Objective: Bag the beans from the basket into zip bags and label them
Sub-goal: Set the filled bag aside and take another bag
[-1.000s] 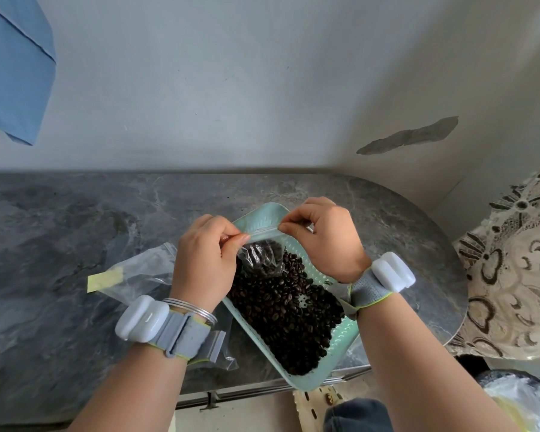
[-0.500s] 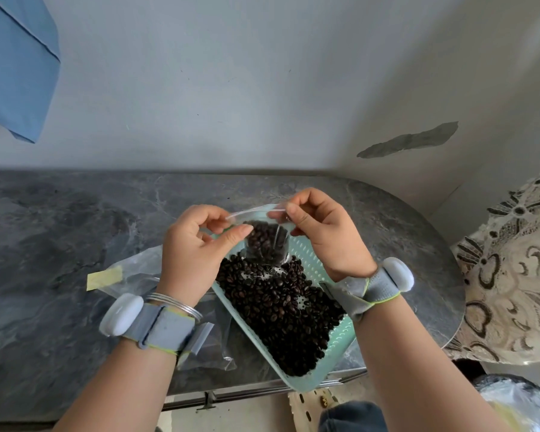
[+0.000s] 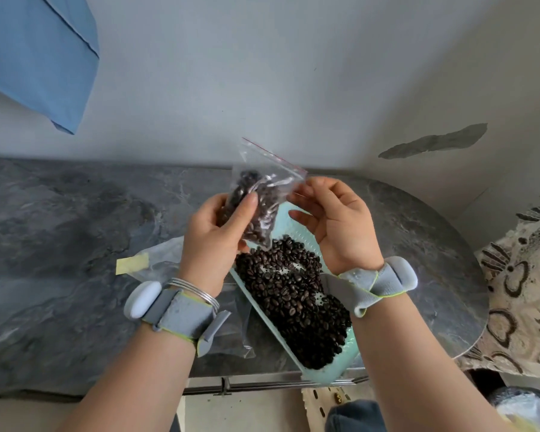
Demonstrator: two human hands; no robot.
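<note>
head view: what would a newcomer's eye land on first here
The clear bag, part full of dark beans, is held up over the table in the left hand, with the right hand by its red-lined zip corner. Below it, a mint basket heaped with more reaches the near edge. A blue cloth hangs top left.

Zip bag [image 3: 270, 165] of beans [image 3: 262, 210] in left hand [image 3: 212, 241], right hand [image 3: 340, 226] just beside, above basket [image 3: 326, 374]
</note>
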